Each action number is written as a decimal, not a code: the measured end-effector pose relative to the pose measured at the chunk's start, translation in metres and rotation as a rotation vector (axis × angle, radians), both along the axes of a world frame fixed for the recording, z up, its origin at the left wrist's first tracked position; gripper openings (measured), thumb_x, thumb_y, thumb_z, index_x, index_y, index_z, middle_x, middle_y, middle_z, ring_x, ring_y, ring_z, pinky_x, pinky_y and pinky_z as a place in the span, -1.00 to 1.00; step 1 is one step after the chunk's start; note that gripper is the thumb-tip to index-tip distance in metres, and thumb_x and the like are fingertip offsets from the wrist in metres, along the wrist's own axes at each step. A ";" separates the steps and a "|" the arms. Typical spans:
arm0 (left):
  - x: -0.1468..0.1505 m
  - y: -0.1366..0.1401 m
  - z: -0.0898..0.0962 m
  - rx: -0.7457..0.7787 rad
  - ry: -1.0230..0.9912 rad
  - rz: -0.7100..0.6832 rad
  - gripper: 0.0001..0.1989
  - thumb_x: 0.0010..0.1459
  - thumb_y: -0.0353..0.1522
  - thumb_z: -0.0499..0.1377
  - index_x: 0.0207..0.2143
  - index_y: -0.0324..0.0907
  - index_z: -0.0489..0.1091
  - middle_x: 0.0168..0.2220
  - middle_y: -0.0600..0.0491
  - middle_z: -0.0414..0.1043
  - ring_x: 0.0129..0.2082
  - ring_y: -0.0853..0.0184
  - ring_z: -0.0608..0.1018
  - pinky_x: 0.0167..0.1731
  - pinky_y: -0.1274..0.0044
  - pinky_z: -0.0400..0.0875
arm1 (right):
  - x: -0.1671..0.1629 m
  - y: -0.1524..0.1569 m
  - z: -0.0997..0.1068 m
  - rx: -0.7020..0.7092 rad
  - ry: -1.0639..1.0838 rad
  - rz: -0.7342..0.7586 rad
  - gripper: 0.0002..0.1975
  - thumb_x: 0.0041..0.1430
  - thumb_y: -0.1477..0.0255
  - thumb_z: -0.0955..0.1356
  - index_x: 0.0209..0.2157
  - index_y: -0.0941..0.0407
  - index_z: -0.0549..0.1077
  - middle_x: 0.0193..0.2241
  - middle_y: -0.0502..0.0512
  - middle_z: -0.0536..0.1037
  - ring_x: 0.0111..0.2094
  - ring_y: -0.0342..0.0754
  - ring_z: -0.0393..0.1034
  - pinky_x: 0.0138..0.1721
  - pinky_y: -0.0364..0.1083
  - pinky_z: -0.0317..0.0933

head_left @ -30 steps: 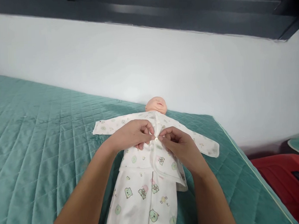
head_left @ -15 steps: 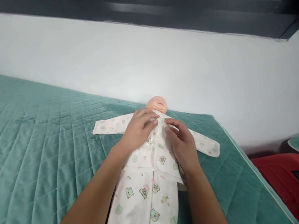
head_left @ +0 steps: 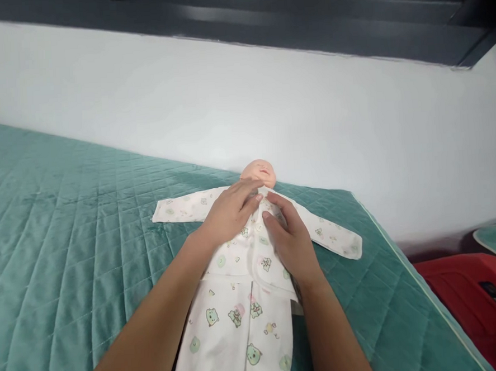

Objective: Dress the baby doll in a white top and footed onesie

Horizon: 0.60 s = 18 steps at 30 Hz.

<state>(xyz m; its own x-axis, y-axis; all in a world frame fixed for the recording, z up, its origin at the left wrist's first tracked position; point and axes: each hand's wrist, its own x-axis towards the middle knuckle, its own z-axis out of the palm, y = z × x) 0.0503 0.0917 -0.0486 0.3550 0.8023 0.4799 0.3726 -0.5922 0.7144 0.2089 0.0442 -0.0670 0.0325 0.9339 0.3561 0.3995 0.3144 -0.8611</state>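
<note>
A baby doll lies on its back, its head near the wall. It wears a white jacket with a small bear print and matching trousers, both sleeves spread out sideways. At the jacket's upper front, just below the doll's chin, my left hand pinches the cloth near the collar. My right hand grips the other front edge close by, thumb and forefinger on the cloth. The fingertips of both hands nearly meet, and they partly hide the top of the front opening.
Under the doll is a green quilted bed cover, with its piped edge running down the right side. A white wall rises behind, below a dark window frame. A red chair-like object stands beyond the right edge.
My right hand has shifted slightly left, closer to my left hand at the collar. My left hand stays at about the same spot on the jacket.
</note>
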 end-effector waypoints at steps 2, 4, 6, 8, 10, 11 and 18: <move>0.001 0.004 0.001 -0.044 0.041 -0.013 -0.61 0.34 -0.20 -0.08 0.13 -0.03 0.31 0.20 0.07 0.32 0.19 0.26 0.35 0.19 0.40 0.18 | 0.000 0.001 -0.001 -0.019 -0.030 0.016 -0.59 0.28 0.23 0.28 0.14 -0.06 0.31 0.27 0.05 0.24 0.28 0.02 0.08 0.27 0.11 0.02; 0.001 0.007 0.001 -0.081 0.075 -0.005 -0.59 0.33 -0.16 -0.07 0.13 -0.02 0.32 0.22 0.07 0.30 0.19 0.23 0.35 0.18 0.39 0.19 | 0.000 0.003 -0.002 -0.013 -0.073 0.025 -0.55 0.28 0.20 0.27 0.17 -0.06 0.29 0.29 0.05 0.20 0.31 0.03 0.04 0.30 0.13 -0.05; 0.001 0.008 -0.001 -0.107 0.088 0.015 -0.58 0.32 -0.14 -0.06 0.14 -0.02 0.31 0.22 0.05 0.30 0.19 0.22 0.35 0.19 0.38 0.19 | 0.002 0.008 -0.003 -0.004 -0.114 0.032 -0.52 0.28 0.16 0.26 0.19 -0.04 0.27 0.30 0.06 0.19 0.31 0.04 0.02 0.32 0.13 -0.09; 0.001 0.007 -0.003 -0.133 0.077 0.031 -0.57 0.31 -0.15 -0.04 0.17 -0.02 0.29 0.23 0.05 0.29 0.20 0.21 0.34 0.20 0.37 0.18 | 0.004 0.016 -0.002 -0.003 -0.155 0.042 -0.51 0.29 0.12 0.24 0.19 -0.02 0.29 0.30 0.07 0.19 0.32 0.03 0.01 0.33 0.11 -0.12; 0.001 0.007 -0.005 -0.147 0.063 0.042 -0.56 0.30 -0.17 -0.02 0.19 -0.02 0.26 0.23 0.05 0.29 0.21 0.21 0.33 0.20 0.36 0.19 | 0.005 0.025 -0.001 -0.008 -0.196 0.049 -0.51 0.31 0.10 0.20 0.17 0.00 0.32 0.29 0.08 0.21 0.32 0.03 0.01 0.33 0.10 -0.13; 0.001 0.007 -0.005 -0.146 0.062 0.048 -0.56 0.30 -0.17 -0.02 0.19 -0.01 0.26 0.23 0.06 0.29 0.21 0.21 0.33 0.20 0.36 0.20 | 0.006 0.030 0.000 -0.012 -0.216 0.048 -0.51 0.32 0.10 0.19 0.16 0.01 0.34 0.28 0.08 0.22 0.32 0.03 0.01 0.33 0.10 -0.13; 0.002 0.010 -0.012 -0.100 0.059 0.075 -0.59 0.30 -0.19 -0.01 0.17 0.00 0.28 0.20 0.07 0.33 0.17 0.23 0.38 0.17 0.38 0.27 | 0.010 0.044 0.000 -0.007 -0.227 0.048 -0.51 0.31 0.09 0.18 0.16 -0.03 0.35 0.24 0.07 0.28 0.28 0.06 0.07 0.31 0.15 -0.10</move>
